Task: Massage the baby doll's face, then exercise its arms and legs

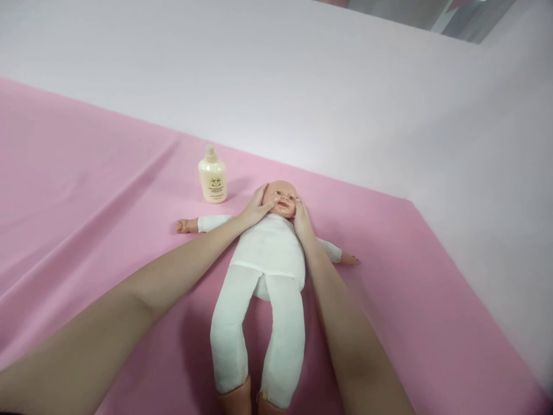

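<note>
A baby doll [268, 245] lies on its back, dressed in a white cloth top and leggings, its arms spread out to the sides. My left hand [258, 207] cups one side of the doll's head [283, 190], the thumb resting on the cheek near the mouth. On the opposite side, my right hand [302, 218] is pressed along the cheek and ear, its fingers pointing up the head. Both hands together hold the head between them. Their palms and part of the fingers are hidden against the doll.
A pale yellow lotion bottle [212, 178] with a pump top stands upright left of the doll's head. Beneath everything is a pink cloth [108, 190] with folds at the left. Beyond it stretches a white surface [259, 86].
</note>
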Tool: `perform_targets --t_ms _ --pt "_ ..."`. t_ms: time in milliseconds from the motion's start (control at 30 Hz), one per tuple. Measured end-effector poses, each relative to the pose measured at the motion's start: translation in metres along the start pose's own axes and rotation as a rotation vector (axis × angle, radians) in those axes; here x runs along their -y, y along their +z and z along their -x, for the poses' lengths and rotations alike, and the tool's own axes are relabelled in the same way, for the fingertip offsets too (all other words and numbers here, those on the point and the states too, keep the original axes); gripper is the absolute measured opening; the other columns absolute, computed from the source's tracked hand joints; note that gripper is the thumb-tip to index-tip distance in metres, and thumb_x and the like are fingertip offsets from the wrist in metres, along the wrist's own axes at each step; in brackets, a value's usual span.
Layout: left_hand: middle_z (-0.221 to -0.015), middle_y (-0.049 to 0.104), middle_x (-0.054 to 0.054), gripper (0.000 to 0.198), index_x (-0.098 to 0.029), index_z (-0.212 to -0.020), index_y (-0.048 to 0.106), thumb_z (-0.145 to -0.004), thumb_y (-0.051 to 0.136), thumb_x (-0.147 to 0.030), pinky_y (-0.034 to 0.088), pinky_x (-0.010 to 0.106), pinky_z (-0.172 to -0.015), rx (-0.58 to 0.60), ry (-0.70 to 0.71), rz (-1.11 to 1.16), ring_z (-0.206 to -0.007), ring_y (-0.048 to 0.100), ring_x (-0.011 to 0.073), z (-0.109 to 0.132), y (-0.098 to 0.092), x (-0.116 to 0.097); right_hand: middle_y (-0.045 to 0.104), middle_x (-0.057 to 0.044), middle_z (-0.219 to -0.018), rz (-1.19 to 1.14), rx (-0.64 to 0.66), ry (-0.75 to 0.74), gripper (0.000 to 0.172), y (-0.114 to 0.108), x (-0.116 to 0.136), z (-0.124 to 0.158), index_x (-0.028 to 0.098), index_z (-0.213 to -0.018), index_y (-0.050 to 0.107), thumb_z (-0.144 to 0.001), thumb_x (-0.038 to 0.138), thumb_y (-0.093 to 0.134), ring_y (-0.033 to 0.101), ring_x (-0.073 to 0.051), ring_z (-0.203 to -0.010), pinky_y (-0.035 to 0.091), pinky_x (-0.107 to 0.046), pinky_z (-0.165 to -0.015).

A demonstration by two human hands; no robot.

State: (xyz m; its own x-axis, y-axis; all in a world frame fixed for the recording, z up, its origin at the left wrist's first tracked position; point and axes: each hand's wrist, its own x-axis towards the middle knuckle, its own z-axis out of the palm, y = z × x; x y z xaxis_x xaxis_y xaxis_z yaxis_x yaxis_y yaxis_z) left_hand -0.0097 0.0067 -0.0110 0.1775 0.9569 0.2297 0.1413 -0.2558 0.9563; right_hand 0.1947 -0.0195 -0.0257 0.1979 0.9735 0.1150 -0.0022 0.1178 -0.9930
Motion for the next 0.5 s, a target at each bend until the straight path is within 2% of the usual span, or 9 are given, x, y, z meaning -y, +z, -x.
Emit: perform_targets --t_ms 133,300,500 --pt "-0.201 0.049 0.022 0.095 -0.020 -0.185 0.050 -0.104 0.086 -0.058 0.024 0.057 -0.164 0.008 0.010 -0.004 -0.197 0.034 0.0417 -0.0004 -0.0007 0.0013 0.085 -0.008 -0.164 -0.007 -0.012 0.034 0.058 0.0011 0.0038 0.0023 0.031 -0.145 0.080 -0.106 0.074 0.069 0.077 -0.034 -0.161 0.055 -0.061 -0.150" --pt "-0.202 0.045 0.025 0.096 -0.017 -0.184 0.048 -0.104 0.085 -0.055 0.026 0.055 -0.163 0.013 0.004 0.004 -0.197 0.034 0.0412 0.0015 -0.0006 -0.0028 0.085 -0.007 -0.164 -0.003 -0.005 0.023 0.058 0.0011 0.0068 0.0049 0.031 -0.145 0.079 -0.107 0.073 0.068 0.077 -0.033 -0.161 0.056 -0.059 -0.149" --pt "-0.202 0.047 0.023 0.095 -0.020 -0.184 0.050 -0.103 0.086 -0.056 0.026 0.059 -0.163 -0.003 -0.015 0.012 -0.197 0.034 0.0425 0.0033 0.0006 -0.0068 0.084 -0.012 -0.165 0.020 -0.014 0.014 0.061 0.0017 0.0081 0.0052 0.028 -0.144 0.078 -0.106 0.074 0.067 0.077 -0.036 -0.162 0.057 -0.060 -0.147"
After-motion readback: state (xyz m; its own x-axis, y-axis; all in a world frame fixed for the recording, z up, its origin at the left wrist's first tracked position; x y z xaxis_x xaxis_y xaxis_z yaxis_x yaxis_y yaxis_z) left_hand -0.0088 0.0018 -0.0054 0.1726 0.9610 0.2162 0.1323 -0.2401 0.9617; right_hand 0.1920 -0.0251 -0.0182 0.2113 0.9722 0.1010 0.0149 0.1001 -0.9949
